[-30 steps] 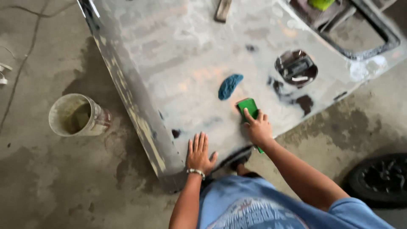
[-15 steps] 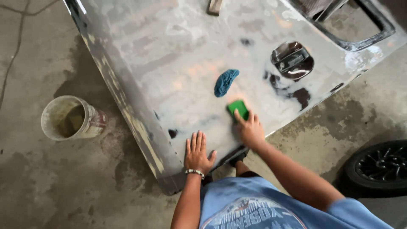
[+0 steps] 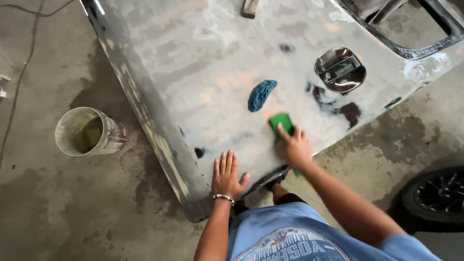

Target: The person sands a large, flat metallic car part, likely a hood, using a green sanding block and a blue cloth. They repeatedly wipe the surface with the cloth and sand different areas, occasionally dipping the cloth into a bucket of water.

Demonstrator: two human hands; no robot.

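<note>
A large grey sanded car door panel (image 3: 203,63) lies flat in front of me. My right hand (image 3: 296,149) presses a green sanding block (image 3: 282,122) against the panel near its front edge. My left hand (image 3: 227,175), with a bead bracelet at the wrist, lies flat and open on the panel's near corner. A crumpled blue cloth (image 3: 261,94) rests on the panel just up and left of the green block. A chrome door handle recess (image 3: 340,70) is set in the panel further right.
A dirty plastic bucket (image 3: 87,131) stands on the concrete floor to the left. A black car wheel (image 3: 435,197) lies at the lower right. A wooden piece (image 3: 250,7) sits at the panel's far edge. A cable runs along the floor at the upper left.
My right hand has slid the green block a little to the left, closer to the blue cloth. My left hand has stayed flat on the panel.
</note>
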